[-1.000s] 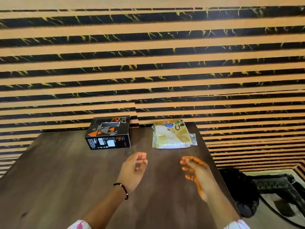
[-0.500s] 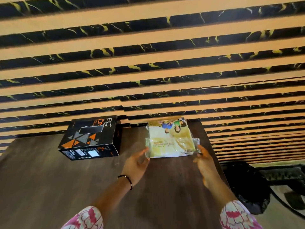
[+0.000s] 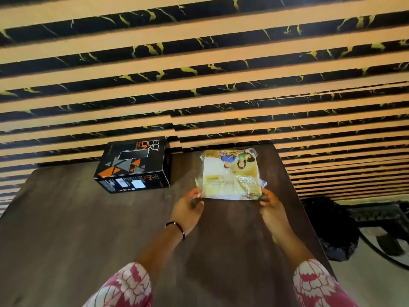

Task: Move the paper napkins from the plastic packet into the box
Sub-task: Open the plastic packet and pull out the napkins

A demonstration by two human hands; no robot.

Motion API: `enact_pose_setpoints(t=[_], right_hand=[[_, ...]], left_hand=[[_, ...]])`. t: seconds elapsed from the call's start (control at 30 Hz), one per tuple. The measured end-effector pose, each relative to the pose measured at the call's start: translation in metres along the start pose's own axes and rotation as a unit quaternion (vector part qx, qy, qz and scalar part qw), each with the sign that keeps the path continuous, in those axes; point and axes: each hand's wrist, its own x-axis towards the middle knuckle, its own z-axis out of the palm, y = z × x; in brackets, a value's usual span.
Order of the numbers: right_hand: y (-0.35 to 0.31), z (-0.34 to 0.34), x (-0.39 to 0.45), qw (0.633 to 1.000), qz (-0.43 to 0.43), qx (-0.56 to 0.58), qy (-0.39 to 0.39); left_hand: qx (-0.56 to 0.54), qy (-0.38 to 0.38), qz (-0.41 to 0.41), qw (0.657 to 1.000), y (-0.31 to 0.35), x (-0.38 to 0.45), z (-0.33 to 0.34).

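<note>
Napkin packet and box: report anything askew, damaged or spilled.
Nothing stands out. The plastic packet lies flat on the table, crinkled but unspilled, with the left hand and right hand at its near corners. The box beside it is closed and looks undamaged.

Single head-worn wide view, looking forward and down over the table [image 3: 66, 229]; close above both forearms at lower centre; striped wall [image 3: 199, 63] filling the upper half.

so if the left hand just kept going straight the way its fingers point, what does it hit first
The left hand already pinches the near left corner of the plastic packet, so it would push straight into that. The box lies off to the left, probably outside that line.
</note>
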Motion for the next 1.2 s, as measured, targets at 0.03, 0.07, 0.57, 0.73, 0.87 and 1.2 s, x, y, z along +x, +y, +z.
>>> enact_pose_setpoints(t=[0.03, 0.07, 0.57, 0.73, 0.87, 1.2], right_hand=[[0.002, 0.002, -0.011, 1.000, -0.004, -0.005, 0.000], [0.006, 0.004, -0.021, 1.000, -0.006, -0.008, 0.000], [0.065, 0.051, -0.189, 0.984, -0.014, -0.148, -0.100], [0.074, 0.070, -0.223, 0.974, -0.026, -0.198, -0.107], [0.061, 0.073, -0.255, 0.976, -0.023, -0.203, -0.071], [0.010, 0.081, -0.282, 0.956, -0.170, -0.239, -0.003]], left_hand=[[0.003, 0.002, -0.001, 1.000, -0.005, -0.012, -0.002], [-0.002, 0.005, 0.000, 1.000, -0.010, -0.025, -0.003], [-0.033, -0.031, 0.012, 0.999, -0.109, -0.189, -0.074], [-0.075, -0.040, 0.006, 0.996, -0.138, -0.229, -0.086], [-0.092, -0.013, 0.024, 0.995, -0.153, -0.250, -0.092], [0.036, 0.136, 0.174, 0.975, -0.137, -0.249, -0.095]])
